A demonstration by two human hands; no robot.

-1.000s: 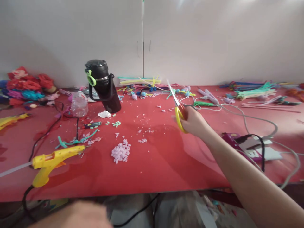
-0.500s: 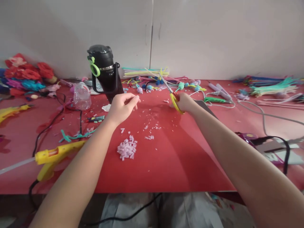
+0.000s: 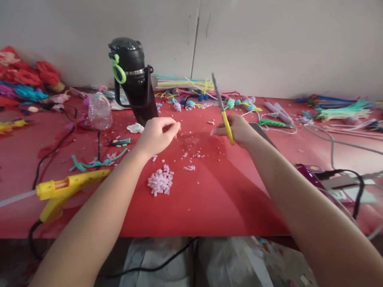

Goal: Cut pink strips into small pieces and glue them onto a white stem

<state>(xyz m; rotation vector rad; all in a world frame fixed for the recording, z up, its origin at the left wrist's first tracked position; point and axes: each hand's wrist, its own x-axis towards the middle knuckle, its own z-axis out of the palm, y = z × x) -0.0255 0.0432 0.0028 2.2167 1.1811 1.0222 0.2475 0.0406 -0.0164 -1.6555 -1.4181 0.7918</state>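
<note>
My left hand (image 3: 160, 134) hovers over the table left of centre, thumb and fingers pressed together; whether something small is between them cannot be made out. On the right, my right hand (image 3: 236, 129) holds scissors (image 3: 227, 124) with yellow handles, the blades pointing up and away. Its thumb and a finger reach left, and a small pale bit (image 3: 213, 131) shows at their tips. A heap of short light-purple pieces (image 3: 160, 180) lies on the red table (image 3: 209, 215) nearer me. Smaller scraps (image 3: 189, 168) are scattered beside it.
A black bottle (image 3: 133, 79) stands behind my left hand, near a clear plastic bottle (image 3: 100, 111). A yellow glue gun (image 3: 64, 188) lies left of my left forearm. Coloured pipe cleaners (image 3: 182, 84) line the back. A green-handled tool (image 3: 271, 123) and cables lie right.
The scissors have swung more upright in my right hand, and its thumb and finger now stretch to the left. My left hand keeps its pinched pose. The camera view has shifted slightly.
</note>
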